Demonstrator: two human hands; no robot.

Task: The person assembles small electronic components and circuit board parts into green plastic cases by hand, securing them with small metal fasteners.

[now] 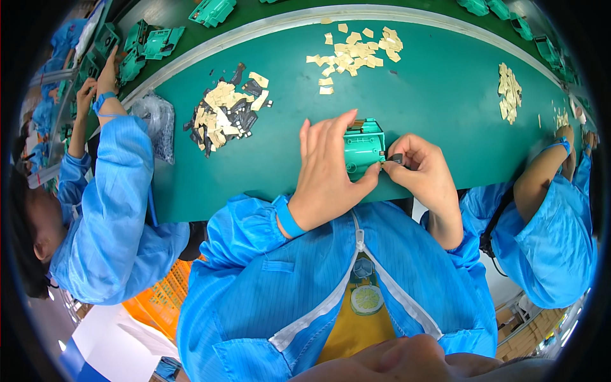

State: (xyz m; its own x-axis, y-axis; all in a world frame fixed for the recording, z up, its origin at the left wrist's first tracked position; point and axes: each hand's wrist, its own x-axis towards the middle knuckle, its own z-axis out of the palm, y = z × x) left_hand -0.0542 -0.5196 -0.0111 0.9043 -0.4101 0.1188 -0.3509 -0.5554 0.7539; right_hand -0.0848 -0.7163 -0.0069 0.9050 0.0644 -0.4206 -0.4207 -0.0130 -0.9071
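Observation:
In front of my chest, a green plastic housing rests on the green tabletop. My left hand is wrapped round its left side, fingers over the far edge and thumb along the near edge. At its lower right corner, my right hand pinches a small black piece, which is partly hidden by the fingers. The right thumb and left thumb almost meet at that corner. Farther left lies a heap of small black parts mixed with cream paper pieces.
Cream scraps lie scattered at the far middle, another pile at the right. A clear plastic bag sits left. Green housings line the strip beyond the pale rail. Co-workers in blue sleeves work on both sides.

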